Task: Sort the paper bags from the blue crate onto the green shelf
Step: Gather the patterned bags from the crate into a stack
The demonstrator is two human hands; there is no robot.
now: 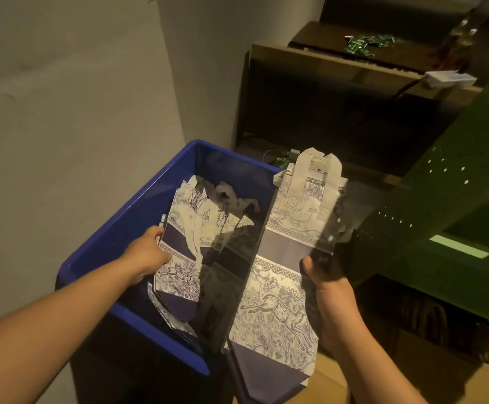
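While the blue crate (pixel 112 237) stands at the lower left against a grey wall (pixel 71 83), a flat paper bag (pixel 284 275) is held above its right edge by the right hand (pixel 329 290). The bag is printed with blue animal and plant drawings and crossed by plain blue bands, and its white handles (pixel 317 167) point away from the person. The thumb is laid on the printed face near the right edge of the bag; the remaining fingers are hidden behind the paper, so the bag is judged to be pinched between thumb and fingers.

Inside the crate, a stack of bags (pixel 185 249) of the same pattern is seen lying flat and partly fanned, with crumpled handles at the far end. The left hand (pixel 147 253) is reached into the crate and is placed at the left edge of the stack. Its fingertips are concealed under the topmost bags, so it cannot be told whether they are closed on the paper or only laid against it.

The green shelf (pixel 441 193), built of perforated metal uprights, is located to the right of the held bag. A dark wooden shelf unit (pixel 325 91) is positioned behind the crate.
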